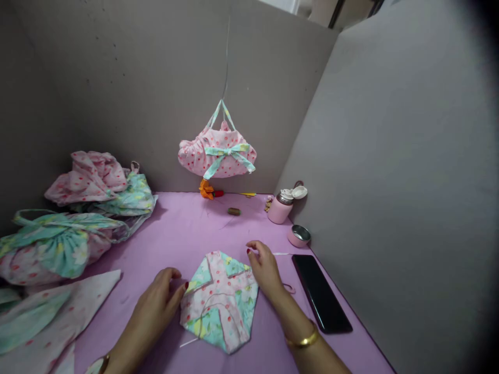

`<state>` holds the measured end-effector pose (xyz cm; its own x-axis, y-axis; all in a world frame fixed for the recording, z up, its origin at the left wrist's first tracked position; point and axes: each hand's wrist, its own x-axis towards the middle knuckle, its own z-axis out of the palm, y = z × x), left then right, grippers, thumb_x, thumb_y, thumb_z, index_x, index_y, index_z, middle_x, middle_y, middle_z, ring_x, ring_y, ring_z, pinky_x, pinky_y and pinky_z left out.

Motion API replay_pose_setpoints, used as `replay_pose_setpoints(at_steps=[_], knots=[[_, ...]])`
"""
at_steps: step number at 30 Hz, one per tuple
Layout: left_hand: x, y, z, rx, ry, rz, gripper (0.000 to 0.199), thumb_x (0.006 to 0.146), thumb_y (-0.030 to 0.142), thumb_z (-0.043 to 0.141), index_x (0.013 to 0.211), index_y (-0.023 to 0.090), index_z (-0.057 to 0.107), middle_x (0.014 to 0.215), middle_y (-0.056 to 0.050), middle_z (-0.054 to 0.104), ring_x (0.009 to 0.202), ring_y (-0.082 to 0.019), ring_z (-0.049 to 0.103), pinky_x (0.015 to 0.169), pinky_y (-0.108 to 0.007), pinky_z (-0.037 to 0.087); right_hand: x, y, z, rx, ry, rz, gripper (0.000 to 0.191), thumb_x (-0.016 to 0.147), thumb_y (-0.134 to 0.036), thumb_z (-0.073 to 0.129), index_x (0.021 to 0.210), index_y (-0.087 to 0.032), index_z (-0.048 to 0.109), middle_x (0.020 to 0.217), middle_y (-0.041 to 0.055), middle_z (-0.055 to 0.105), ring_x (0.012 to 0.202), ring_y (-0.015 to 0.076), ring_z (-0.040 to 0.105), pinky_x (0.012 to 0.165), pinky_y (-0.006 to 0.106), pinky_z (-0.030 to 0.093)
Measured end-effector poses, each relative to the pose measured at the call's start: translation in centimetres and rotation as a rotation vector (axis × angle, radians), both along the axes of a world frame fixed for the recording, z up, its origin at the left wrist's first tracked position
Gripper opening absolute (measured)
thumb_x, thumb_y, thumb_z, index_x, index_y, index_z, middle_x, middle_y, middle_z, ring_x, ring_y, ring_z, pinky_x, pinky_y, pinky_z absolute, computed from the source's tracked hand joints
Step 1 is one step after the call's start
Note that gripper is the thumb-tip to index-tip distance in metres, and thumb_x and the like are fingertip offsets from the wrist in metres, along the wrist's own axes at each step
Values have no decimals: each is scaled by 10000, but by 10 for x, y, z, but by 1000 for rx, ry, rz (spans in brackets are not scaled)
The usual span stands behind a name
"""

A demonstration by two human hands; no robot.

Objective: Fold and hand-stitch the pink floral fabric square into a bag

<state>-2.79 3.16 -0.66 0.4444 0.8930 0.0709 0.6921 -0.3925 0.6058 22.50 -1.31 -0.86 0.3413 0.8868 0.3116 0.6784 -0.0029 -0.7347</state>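
Note:
A roughly six-sided patchwork fabric piece (224, 285), pink with red dots and mint floral, lies flat on the purple cloth in front of me. A thin cord curves across it, and a white strip (189, 343) pokes out at its lower left. My left hand (161, 293) rests by the left edge, thumb tip at the fabric, fingers curved and apart with nothing in them. Over the upper right corner is my right hand (265, 267), its thumb and forefinger slightly parted; no object shows between them.
Gathered fabric bags (62, 244) pile up on the left beside flat dotted fabric (86, 306). A finished bag (218, 153) hangs from a string on the grey partition. Rightward stand a pink flask (279, 210), its cup (299, 236) and a black phone (322, 293). A thread spool (234, 211) lies farther back.

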Motion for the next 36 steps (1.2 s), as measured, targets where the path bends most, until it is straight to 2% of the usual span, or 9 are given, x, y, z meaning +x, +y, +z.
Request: replay_pose_setpoints(at_steps=[4,9,13,20,25,27,30,34,36], knots=[[11,9,-22,225,110,-269,395,879,300,338,1251,191,409,1360,-133,426,1228,-265,392,949,-451,358,-21,-11,-13,-21,-129,169,386,780,-100,434,1143,-184,534,1201,96,548,1136,214,451,961,402,320],[24,13,-36,271,314,-443,534,879,425,344,1367,233,242,1414,-111,319,1275,-315,310,965,-606,258,-29,-18,-18,-261,-411,309,441,837,-135,422,1274,-197,429,1342,72,425,1235,236,354,991,452,277],[28,18,-29,265,321,-400,506,902,402,289,1367,211,225,1425,-120,276,1281,-303,302,945,-596,292,-28,-17,-13,-289,-431,287,445,862,-191,419,1305,-200,390,1371,64,382,1261,236,314,1014,480,230],[43,24,-25,228,278,-383,508,897,375,320,1368,205,228,1428,-129,287,1295,-294,271,981,-617,201,-25,-12,-16,-280,-416,344,456,863,-206,412,1316,-210,364,1368,69,386,1265,236,302,1002,508,216],[17,11,-23,137,58,-230,421,907,300,313,1315,202,340,1389,-116,388,1284,-258,306,1005,-547,266,-29,-27,-2,-23,-312,228,297,862,-171,412,1129,-172,540,1163,118,558,1099,239,459,906,432,341],[2,4,-24,122,-40,-136,358,900,288,340,1236,210,437,1312,-103,488,1235,-239,390,996,-484,331,-43,-38,9,31,-276,274,217,880,-184,411,998,-183,593,947,92,616,925,218,527,805,376,397],[-12,-5,-25,99,-130,-60,286,886,293,378,1119,216,524,1189,-83,580,1143,-231,489,971,-444,385,-77,-53,14,-38,-389,542,150,876,-199,459,901,-187,607,792,53,604,791,200,530,724,332,406],[-15,-10,-25,67,-187,-49,263,866,294,409,1068,215,558,1148,-75,600,1089,-231,529,953,-423,412,-114,-64,-7,-46,-602,625,100,824,-135,516,756,-154,587,774,60,603,717,207,534,606,314,404],[-15,-12,-23,63,-200,-58,259,859,291,416,1049,209,572,1141,-79,604,1079,-236,536,941,-411,424,-119,-68,-15,-2,-537,623,113,816,-129,509,733,-162,578,763,56,604,701,196,541,585,294,403]])
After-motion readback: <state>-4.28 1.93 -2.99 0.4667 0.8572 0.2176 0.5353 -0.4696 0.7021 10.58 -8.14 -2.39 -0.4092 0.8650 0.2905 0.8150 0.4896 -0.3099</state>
